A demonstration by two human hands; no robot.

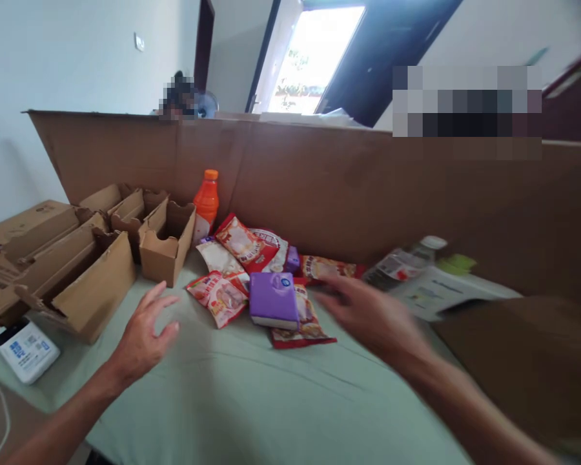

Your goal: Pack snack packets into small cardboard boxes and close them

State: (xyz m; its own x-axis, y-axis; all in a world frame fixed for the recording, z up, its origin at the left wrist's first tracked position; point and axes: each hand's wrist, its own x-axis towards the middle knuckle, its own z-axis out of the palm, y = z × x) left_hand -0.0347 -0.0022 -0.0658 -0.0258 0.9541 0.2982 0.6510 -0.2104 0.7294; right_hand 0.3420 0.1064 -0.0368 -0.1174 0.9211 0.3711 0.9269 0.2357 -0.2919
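Note:
My left hand (148,332) is held above the green cloth with its fingers spread and holds nothing. It is nearest to a small open cardboard box (167,248) and a red snack packet (219,297). My right hand (368,310) is blurred, its fingers stretched out and apart, just right of the packets, with nothing visible in it. Between the hands, a purple tissue pack (274,298) lies partly on a red-edged snack packet (307,320). Behind it, more snack packets (246,242) are heaped, with another purple pack (293,259) partly hidden among them.
Several open cardboard boxes (94,278) stand at left, near a white device (28,350) with a cable. An orange bottle (206,200) stands before a tall cardboard wall (319,187). At right are a clear plastic bottle (397,265) and a white package (430,290). Someone's head shows behind the wall.

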